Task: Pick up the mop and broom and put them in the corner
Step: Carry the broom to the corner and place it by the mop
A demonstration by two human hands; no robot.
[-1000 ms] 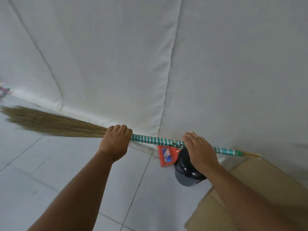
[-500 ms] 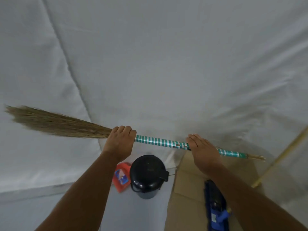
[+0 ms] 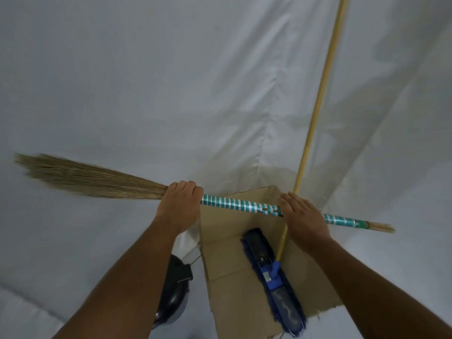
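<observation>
White sheeting (image 3: 171, 81) behind; left hand (image 3: 179, 204) fisted around broom (image 3: 234, 204), right hand (image 3: 303, 216) fingers flat over handle; mop (image 3: 274, 267) on cardboard (image 3: 225, 253).

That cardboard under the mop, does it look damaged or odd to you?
Yes. The cardboard lies flat on the floor in the corner with a ragged, torn near edge. The mop rests on it, its handle leaning against the white sheet. Otherwise nothing stands out.

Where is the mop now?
In the head view, the mop is lower right of centre: its blue head rests on the cardboard, its yellow pole leaning up against the white sheet.
</observation>
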